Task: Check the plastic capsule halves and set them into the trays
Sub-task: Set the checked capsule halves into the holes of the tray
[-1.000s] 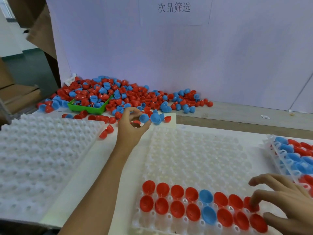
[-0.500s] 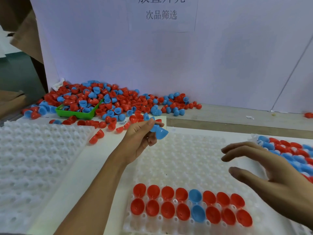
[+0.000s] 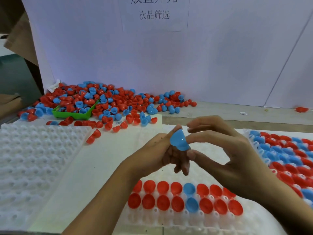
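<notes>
Both hands meet above the middle white moulded plastic tray (image 3: pixel 169 221), which lies on the pale worktop (image 3: pixel 220 114). The left hand (image 3: pixel 162 155) pinches a blue plastic capsule half (image 3: pixel 179 141) between thumb and curled fingers, dome turned toward the camera. The right hand (image 3: pixel 225 150) has its forefinger and thumb closing on the same blue half from the right, its other fingers spread loosely above. In the tray's near rows sit two lines of red plastic halves (image 3: pixel 149 200), open side up, with two blue ones among them. A second white tray (image 3: pixel 288 158) on the right is packed with red and blue halves. A bare white tray (image 3: pixel 33 158) lies to the left. At the back, against the white board, a loose heap of red and blue halves (image 3: pixel 105 102) spills around a small green plastic bin (image 3: pixel 72 114)
</notes>
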